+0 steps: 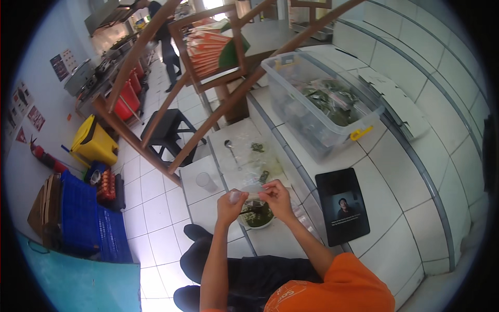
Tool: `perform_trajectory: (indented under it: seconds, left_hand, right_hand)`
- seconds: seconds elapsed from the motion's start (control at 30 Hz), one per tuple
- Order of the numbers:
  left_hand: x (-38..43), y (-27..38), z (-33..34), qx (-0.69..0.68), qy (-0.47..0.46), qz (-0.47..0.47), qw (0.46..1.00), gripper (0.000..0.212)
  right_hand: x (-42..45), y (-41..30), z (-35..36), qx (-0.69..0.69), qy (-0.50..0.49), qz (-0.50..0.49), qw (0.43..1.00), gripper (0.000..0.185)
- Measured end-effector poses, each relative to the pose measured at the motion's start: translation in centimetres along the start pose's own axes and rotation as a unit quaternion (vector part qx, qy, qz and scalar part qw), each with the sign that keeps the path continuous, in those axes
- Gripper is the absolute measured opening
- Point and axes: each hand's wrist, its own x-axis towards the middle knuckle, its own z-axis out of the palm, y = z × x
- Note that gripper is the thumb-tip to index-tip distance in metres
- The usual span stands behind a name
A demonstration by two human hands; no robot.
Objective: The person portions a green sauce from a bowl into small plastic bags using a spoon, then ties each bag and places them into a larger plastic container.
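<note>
My left hand (pixel 229 206) and my right hand (pixel 279 202) pinch the rim of a small clear plastic bag (pixel 255 189) stretched between them. Directly below is a white bowl (pixel 260 227) of chopped green leaves (pixel 258 217). A dark utensil handle (pixel 246 212) rests in the bowl, partly hidden by my fingers. Beyond my hands, small clear packets with green contents, one nearer (pixel 264 176) and one farther (pixel 257 147), lie on a plastic sheet (pixel 245 134). A metal spoon (pixel 232 154) lies left of them.
A clear cup (pixel 206 182) stands at left on the tiled step. On the higher ledge at right are a tablet (pixel 343 206) and a clear plastic bin (pixel 312 132) of green-filled bags (pixel 331 99). Wooden railing (pixel 218 124) crosses ahead. A person (pixel 168 50) stands farther off.
</note>
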Motion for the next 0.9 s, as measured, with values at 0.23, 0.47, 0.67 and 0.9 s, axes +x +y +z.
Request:
perform_trajectory:
  seconds: [0.23,0.47,0.67,0.9]
  left_hand:
    - [0.0,0.4,-0.8,-0.029,0.006,-0.033,0.999,0.023]
    - [-0.4,1.3,-0.5,-0.001,-0.04,-0.002,0.999,0.02]
    - [-0.5,1.7,-0.5,-0.12,-0.083,-0.058,0.988,0.018]
    - [-0.3,1.1,-0.7,-0.002,-0.103,-0.053,0.993,0.03]
  right_hand:
    - [0.2,0.1,1.6,0.008,-0.063,0.012,0.998,0.028]
    - [0.8,0.1,1.5,-0.038,-0.103,0.012,0.994,0.032]
    - [1.9,-1.2,1.5,0.022,-0.068,0.057,0.996,0.035]
    - [3.3,-1.7,1.3,-0.038,-0.042,-0.014,0.998,0.037]
